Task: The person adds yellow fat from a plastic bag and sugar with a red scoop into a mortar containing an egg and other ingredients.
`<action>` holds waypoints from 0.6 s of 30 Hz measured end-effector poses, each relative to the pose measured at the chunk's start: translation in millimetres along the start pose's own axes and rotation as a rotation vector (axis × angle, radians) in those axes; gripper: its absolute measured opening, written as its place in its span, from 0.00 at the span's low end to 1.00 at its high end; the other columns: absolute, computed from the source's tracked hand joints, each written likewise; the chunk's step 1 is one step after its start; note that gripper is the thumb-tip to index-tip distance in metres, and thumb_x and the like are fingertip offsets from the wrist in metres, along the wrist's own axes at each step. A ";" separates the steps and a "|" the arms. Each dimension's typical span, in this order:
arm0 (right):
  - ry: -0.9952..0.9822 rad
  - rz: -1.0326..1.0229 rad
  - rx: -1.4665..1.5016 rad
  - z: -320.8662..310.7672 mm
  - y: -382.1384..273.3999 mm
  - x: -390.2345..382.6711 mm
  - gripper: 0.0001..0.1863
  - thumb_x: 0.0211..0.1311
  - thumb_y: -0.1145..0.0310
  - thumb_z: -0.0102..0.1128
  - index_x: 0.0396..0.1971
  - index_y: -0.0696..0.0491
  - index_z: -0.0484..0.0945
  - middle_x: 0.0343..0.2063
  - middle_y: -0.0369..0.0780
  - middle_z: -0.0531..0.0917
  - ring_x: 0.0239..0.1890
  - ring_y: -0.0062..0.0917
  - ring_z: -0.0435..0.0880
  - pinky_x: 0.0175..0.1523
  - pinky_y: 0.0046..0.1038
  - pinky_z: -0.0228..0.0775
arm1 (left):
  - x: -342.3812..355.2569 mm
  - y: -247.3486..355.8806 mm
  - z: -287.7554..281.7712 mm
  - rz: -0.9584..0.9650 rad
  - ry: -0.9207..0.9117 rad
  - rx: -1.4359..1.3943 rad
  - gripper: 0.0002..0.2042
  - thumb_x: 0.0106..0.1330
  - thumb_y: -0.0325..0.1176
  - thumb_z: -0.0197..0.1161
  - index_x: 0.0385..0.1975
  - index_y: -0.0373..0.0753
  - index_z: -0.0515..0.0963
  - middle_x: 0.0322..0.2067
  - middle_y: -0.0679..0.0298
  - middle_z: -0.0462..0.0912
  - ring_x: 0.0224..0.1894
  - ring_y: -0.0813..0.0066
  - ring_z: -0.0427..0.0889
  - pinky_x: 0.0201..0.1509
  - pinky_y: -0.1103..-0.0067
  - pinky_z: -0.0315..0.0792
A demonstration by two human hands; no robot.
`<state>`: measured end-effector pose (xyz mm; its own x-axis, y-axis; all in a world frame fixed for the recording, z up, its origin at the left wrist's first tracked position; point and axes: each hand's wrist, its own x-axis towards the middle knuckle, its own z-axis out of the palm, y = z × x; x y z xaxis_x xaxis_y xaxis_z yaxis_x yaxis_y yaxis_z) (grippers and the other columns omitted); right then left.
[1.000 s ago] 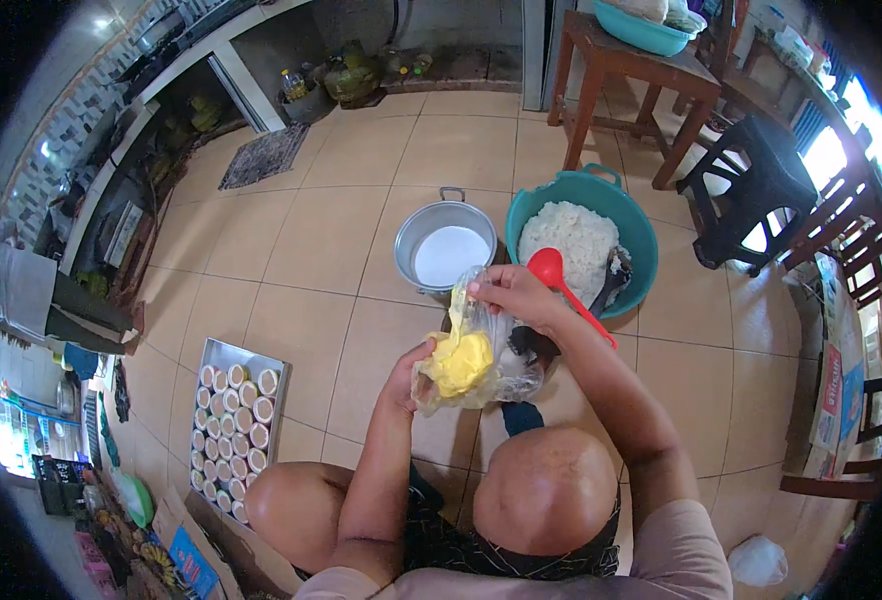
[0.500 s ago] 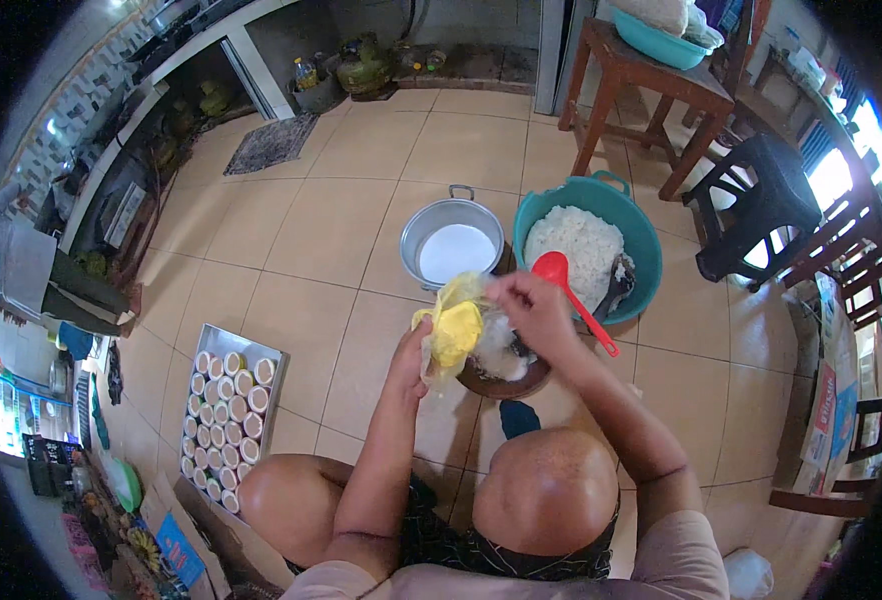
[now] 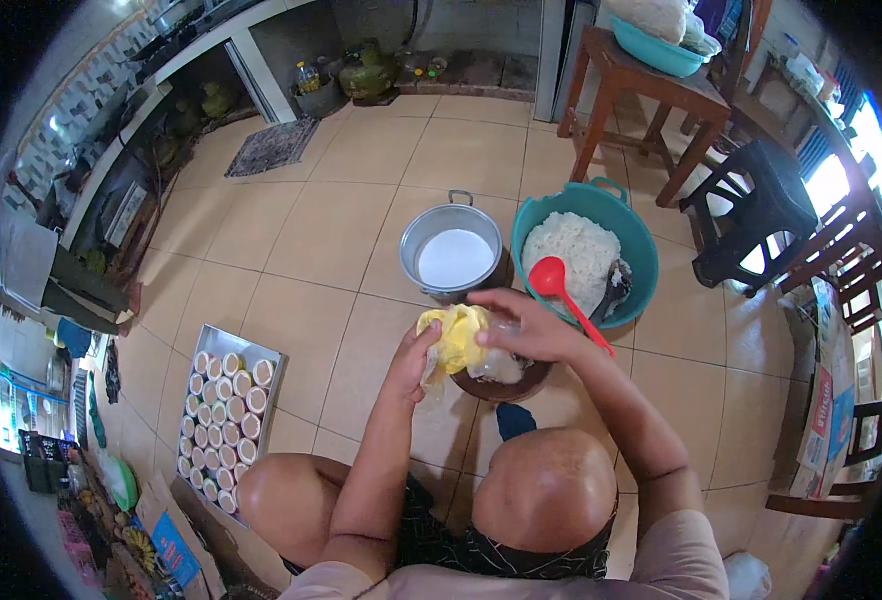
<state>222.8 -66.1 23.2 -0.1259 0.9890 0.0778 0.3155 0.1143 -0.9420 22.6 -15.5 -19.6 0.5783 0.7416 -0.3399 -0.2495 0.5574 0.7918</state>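
Note:
My left hand [image 3: 413, 362] grips the left side of a clear plastic bag [image 3: 433, 374] with a soft yellow mass [image 3: 459, 338], perhaps margarine. At its right side, my right hand [image 3: 529, 326] has the thumb against the bag and the fingers curved over the top edge. Below the bag sits a round brown bowl [image 3: 521, 386], partly covered by my right hand and by crumpled clear plastic [image 3: 501, 366]. Just beyond are a silver pot [image 3: 408, 268] with white liquid and a teal basin [image 3: 644, 262] of white rice. A red ladle [image 3: 549, 276] lies across the basin's near rim.
A metal tray [image 3: 273, 352] with several small round cups stands on the tiled floor [image 3: 311, 240] beside my left knee. At the far right are a wooden table [image 3: 611, 70] with a light blue basin on it and a dark plastic stool [image 3: 761, 200]. A grey mat [image 3: 273, 146] lies far left.
My right hand has come down and left from above the bag onto its right side. The bag's top edge has folded down around the yellow mass. My left hand keeps its hold.

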 end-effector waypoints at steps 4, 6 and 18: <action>-0.044 0.039 0.070 14.6 13.3 -1.5 0.30 0.47 0.55 0.63 0.48 0.54 0.67 0.43 0.42 0.75 0.46 0.25 0.73 0.51 0.27 0.63 | 2.0 -2.2 -1.8 -0.028 -0.050 -0.034 0.19 0.61 0.41 0.51 0.47 0.35 0.67 0.41 0.62 0.75 0.43 0.73 0.75 0.46 0.77 0.69; -0.034 0.019 0.088 13.9 17.2 -0.5 0.29 0.47 0.55 0.63 0.48 0.55 0.68 0.42 0.42 0.75 0.45 0.26 0.74 0.50 0.26 0.64 | 1.6 -3.7 -0.6 -0.044 -0.025 0.037 0.19 0.61 0.41 0.52 0.46 0.35 0.67 0.40 0.62 0.75 0.42 0.74 0.75 0.45 0.77 0.70; -0.006 0.044 -0.083 27.3 20.9 -7.9 0.19 0.44 0.69 0.65 0.38 0.58 0.72 0.35 0.38 0.77 0.37 0.19 0.75 0.43 0.22 0.67 | 0.2 -14.9 -1.7 -0.100 0.042 0.118 0.17 0.57 0.38 0.57 0.43 0.35 0.69 0.35 0.62 0.76 0.35 0.74 0.77 0.38 0.79 0.73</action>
<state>204.7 -74.1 -6.1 -0.1158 0.9927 0.0346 0.3974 0.0782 -0.9143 25.1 -23.0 -32.3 0.5618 0.7009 -0.4395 -0.0979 0.5838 0.8059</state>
